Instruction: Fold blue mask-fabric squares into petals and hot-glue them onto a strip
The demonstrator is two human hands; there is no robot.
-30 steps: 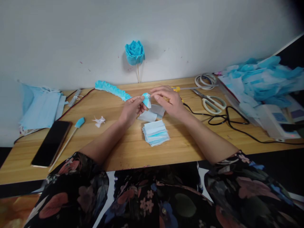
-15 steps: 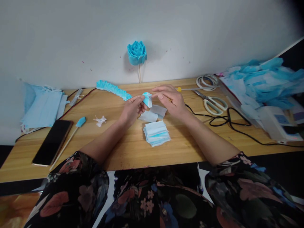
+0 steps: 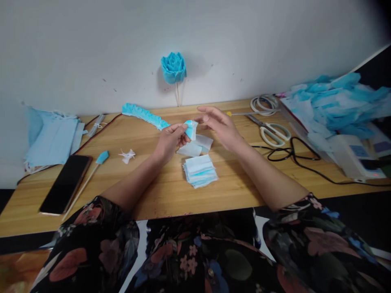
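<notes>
My left hand (image 3: 172, 138) pinches a folded blue-and-white piece of mask fabric (image 3: 191, 130) between thumb and fingers, just above the table. Just right of that piece, my right hand (image 3: 220, 127) is apart from it, fingers loosely bent and spread, and I see nothing in them. Below the hands lie a few loose pale fabric pieces (image 3: 205, 141) and a stack of cut blue-and-white squares (image 3: 200, 171). A row of folded blue petals (image 3: 142, 114) runs back from behind my left hand. A blue fabric rose (image 3: 174, 68) on a thin stick stands against the wall.
On the left are face masks (image 3: 53, 140), a phone (image 3: 65, 185), a stick with a blue bud (image 3: 102, 157) and a white scrap (image 3: 126, 156). Scissors (image 3: 271, 133), a tape roll (image 3: 265, 105), a black cable (image 3: 293, 148) and a heap of blue fabric (image 3: 339, 106) are on the right.
My right hand has drawn slightly away from the folded piece, its fingers opening wider. My left hand keeps its pinch, with the piece turned a little. The whole view shifted slightly.
</notes>
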